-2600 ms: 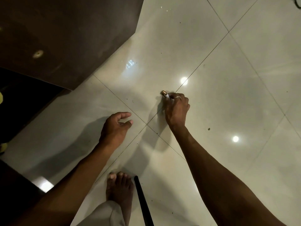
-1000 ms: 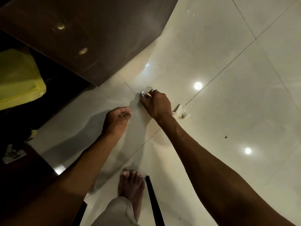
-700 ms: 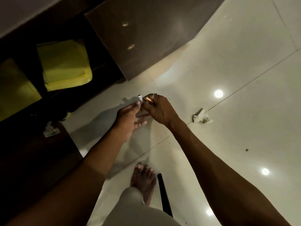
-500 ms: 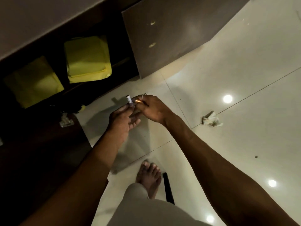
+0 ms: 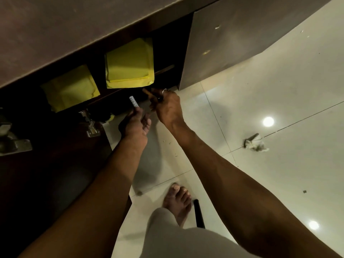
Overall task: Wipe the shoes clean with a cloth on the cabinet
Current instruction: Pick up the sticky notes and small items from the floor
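Lying crumpled, cloth (image 5: 256, 144) well apart from right grip (image 5: 167, 107).

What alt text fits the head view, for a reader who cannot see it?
Seen from above, a person's left grip pinches a small pale tube and the right grip holds a small brown stick, before an open cabinet with two yellow pouches. A crumpled white cloth lies on the tiled floor to the right.

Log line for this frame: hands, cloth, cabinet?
left hand: pinches white tube | right hand: holds brown item | cloth: crumpled on floor, untouched | cabinet: open, yellow bags inside
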